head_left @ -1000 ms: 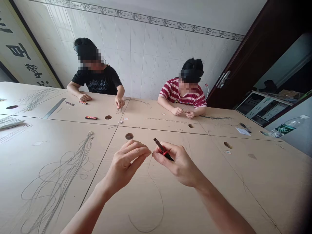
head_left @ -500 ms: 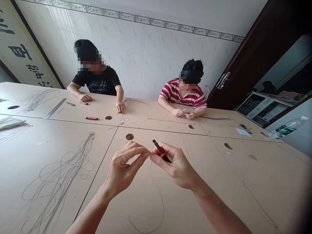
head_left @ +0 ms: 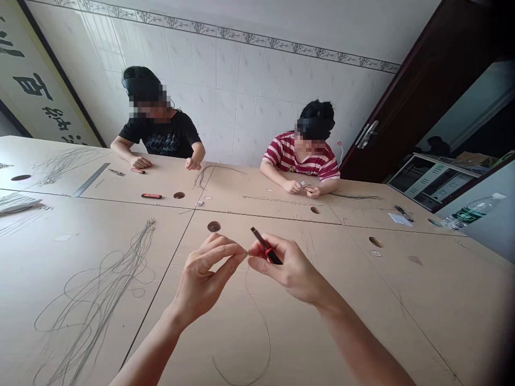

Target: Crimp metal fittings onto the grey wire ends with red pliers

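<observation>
clear plastic bottle (head_left: 470, 213): at the far right of the table (head_left: 442, 300), with a green label (i cannot tell if there is water in it).
cabinet (head_left: 432, 177): behind the table on the right, with some things on top, too dark to name.
white packet (head_left: 18, 202): by the left edge, thin cords near it; what is inside does not show.
left hand (head_left: 205, 273): up in front, reaching in from the left, thumb and first finger pressed together, pinching the top end of the thin gray cord (head_left: 270, 343); the other fingers bend close by.
right hand (head_left: 289, 268): facing the left one, thumb and fingers bent around the black-and-red hand tool (head_left: 261, 239), its metal tip poking up and away.
gray cord: drops from between the two hands and curls into a big hook below them.
cord bundle (head_left: 134, 252): spread on the table, left of the left hand.
</observation>
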`<state>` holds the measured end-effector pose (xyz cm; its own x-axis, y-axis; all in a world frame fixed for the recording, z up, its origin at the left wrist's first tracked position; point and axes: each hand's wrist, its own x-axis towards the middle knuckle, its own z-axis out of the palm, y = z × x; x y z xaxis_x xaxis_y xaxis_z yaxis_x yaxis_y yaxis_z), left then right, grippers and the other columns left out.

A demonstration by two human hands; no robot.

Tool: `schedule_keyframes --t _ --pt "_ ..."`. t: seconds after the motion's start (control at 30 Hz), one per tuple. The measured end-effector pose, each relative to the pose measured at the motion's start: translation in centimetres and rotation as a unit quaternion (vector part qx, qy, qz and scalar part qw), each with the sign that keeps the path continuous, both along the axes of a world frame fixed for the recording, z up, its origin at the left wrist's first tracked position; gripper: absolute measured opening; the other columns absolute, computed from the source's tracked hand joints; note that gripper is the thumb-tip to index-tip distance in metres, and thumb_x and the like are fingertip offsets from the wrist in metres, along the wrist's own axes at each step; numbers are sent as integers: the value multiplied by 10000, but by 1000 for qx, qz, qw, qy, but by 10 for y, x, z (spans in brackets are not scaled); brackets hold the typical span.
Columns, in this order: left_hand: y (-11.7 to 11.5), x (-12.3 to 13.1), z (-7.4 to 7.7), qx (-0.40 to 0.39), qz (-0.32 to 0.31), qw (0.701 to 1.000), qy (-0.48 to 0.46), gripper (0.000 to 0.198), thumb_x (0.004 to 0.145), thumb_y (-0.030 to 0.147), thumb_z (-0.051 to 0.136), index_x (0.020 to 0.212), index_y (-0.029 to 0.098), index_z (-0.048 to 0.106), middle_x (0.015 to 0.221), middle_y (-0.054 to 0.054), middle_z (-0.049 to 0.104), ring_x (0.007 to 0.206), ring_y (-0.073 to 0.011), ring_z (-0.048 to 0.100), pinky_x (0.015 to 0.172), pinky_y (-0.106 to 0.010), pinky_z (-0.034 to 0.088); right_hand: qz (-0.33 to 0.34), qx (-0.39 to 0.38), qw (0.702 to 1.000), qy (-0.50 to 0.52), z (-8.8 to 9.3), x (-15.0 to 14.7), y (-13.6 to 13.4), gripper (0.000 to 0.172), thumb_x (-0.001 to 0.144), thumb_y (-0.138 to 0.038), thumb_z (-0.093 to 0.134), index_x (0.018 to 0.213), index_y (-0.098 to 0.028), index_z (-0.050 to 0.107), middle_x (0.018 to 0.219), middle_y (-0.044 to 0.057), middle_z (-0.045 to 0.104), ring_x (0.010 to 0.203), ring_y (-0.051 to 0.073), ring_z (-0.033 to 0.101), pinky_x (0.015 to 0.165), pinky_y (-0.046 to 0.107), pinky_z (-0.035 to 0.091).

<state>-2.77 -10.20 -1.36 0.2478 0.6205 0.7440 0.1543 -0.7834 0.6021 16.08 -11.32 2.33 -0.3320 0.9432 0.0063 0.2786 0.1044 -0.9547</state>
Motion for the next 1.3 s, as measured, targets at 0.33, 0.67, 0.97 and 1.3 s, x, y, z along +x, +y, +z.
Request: schedule_keyframes --t 0.33,0.67,0.97,1.3 --pt "0 -2 4 66 29 996 44 226 856 11 596 954 209 642 769 -12 646 711 -143 519 659 -304 451 8 -3 1000 -17 15 3 -11 194 891 -354 569 771 -203 547 679 -40 420 639 97 361 578 229 314" --pt "-2 2 6 84 91 990 69 164 868 73 597 907 225 646 729 -11 661 686 -158 548 674 -328 460 -18 8 1000 -13 9 -1 -8 244 878 -398 568 744 -199 523 647 -40 398 587 98 328 534 241 291" --pt "3 9 -3 197 225 948 108 231 808 22 621 902 232 598 729 -1 678 696 -173 563 733 -357 444 -99 92 991 -4 -10 -21 -17 174 882 -355 567 840 -196 626 737 -10 511 649 114 435 597 239 369" --pt "3 15 -10 226 243 923 193 220 833 38 574 964 212 601 785 -20 693 728 -176 571 782 -351 442 -136 139 981 -18 -22 -23 -7 148 893 -315 546 819 -196 593 765 -3 526 660 120 453 622 245 394"
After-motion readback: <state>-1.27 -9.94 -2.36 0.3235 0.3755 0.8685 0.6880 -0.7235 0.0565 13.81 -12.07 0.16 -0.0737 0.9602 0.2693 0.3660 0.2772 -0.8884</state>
